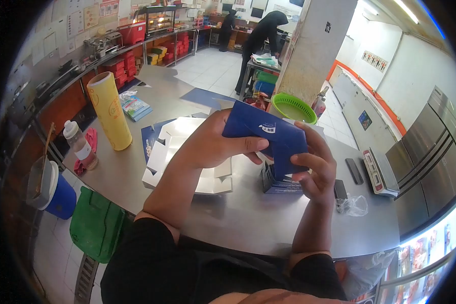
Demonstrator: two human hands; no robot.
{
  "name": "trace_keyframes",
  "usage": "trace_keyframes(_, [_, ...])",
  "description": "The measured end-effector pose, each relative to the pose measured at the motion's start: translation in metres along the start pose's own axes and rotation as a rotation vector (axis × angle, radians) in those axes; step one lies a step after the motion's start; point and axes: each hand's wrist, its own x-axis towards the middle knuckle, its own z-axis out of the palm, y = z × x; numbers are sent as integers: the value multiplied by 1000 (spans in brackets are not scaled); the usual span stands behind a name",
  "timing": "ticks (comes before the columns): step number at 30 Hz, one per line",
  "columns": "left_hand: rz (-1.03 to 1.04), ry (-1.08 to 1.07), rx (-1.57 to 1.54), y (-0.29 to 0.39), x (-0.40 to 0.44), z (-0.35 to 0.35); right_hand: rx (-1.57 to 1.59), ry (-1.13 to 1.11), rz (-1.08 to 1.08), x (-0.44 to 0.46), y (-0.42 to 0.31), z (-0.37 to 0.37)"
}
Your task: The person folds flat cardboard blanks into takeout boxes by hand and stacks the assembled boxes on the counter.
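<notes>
Metal table (pixel 238 218); 2 people (pixel 256 39) apparently standing.

The support surface is a broad, smooth, silver-grey metal table (pixel 251 225). On its left side stand an upright yellow cylindrical roll (pixel 110 114) and a transparent bottle with a white cap (pixel 81 146); a crumpled pink cloth (pixel 91 136) lies beside the bottle. A light-blue flat plastic packet (pixel 136 107) lies near the roll. Centrally placed are open white cardboard boxes (pixel 215 185) and, to their right, a stack of dark-blue printed cardboard pieces (pixel 282 188). The right side carries a dark oblong flat object (pixel 354 171), a black flat rectangular device (pixel 340 189), a crumpled transparent plastic bag (pixel 353 205) and a white-and-red weighing scale with a metal tray (pixel 382 172).
</notes>
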Motion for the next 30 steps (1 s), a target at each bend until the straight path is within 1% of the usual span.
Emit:
trace_keyframes(2, [4, -28, -2, -1, -1, 1, -26, 27, 12, 1, -5, 1])
trace_keyframes(6, [85, 49, 3, -14, -5, 15, -44, 166, 21, 0, -6, 13])
trace_keyframes(9, [63, 29, 183, -13, -7, 20, 26, 226, 18, 0, -4, 14])
trace_keyframes(10, [3, 45, 254, -11, -10, 22, 3, 224, 10, -1, -3, 14])
trace_keyframes(12, [-75, 63, 258, -14, -12, 25, -41, 219, -6, -3, -3, 15])
trace_keyframes(13, [-113, 71, 261, -15, -12, 28, -42, 256, -7, -2, -5, 16])
trace_keyframes(15, [130, -164, -91, -29, -6, 32, -45, 332, -9, 0, -11, 21])
trace_keyframes(16, [251, -282, -267, -36, -3, 35, -148, 375, -56, -2, -9, 22])
trace_keyframes(17, [251, -276, -328, -41, -1, 39, -251, 417, -103, -5, -4, 24])
trace_keyframes(19, [252, -262, -450, -48, 0, 50, -401, 389, -215, -6, -2, 23])
trace_keyframes(20, [270, -132, -401, -52, -3, 53, -445, 317, -280, -6, -5, 22])
trace_keyframes(21, [251, -97, -381, -50, -4, 52, -487, 244, -344, -4, -8, 20])
trace_keyframes(22, [233, -61, -360, -45, -6, 48, -473, 247, -397, 1, -14, 21])
trace_keyframes(23, [212, -25, -338, -39, -9, 44, -389, 253, -356, -2, -15, 18])
trace_keyframes(24, [145, -49, -259, -30, -14, 41, -306, 261, -314, -8, -15, 12])
trace_keyframes(26, [83, -277, 85, -19, -22, 30, -283, 296, -279, -9, -14, 1])
trace_keyframes(27, [50, -387, 257, -14, -24, 28, -315, 310, -163, -10, -16, -1])
trace_keyframes(29, [34, -508, 414, -3, -26, 32, -377, 333, 71, -15, -23, -4])
trace_keyframes(30, [4, -570, 492, -3, -27, 32, -343, 297, 138, -7, -30, -5])
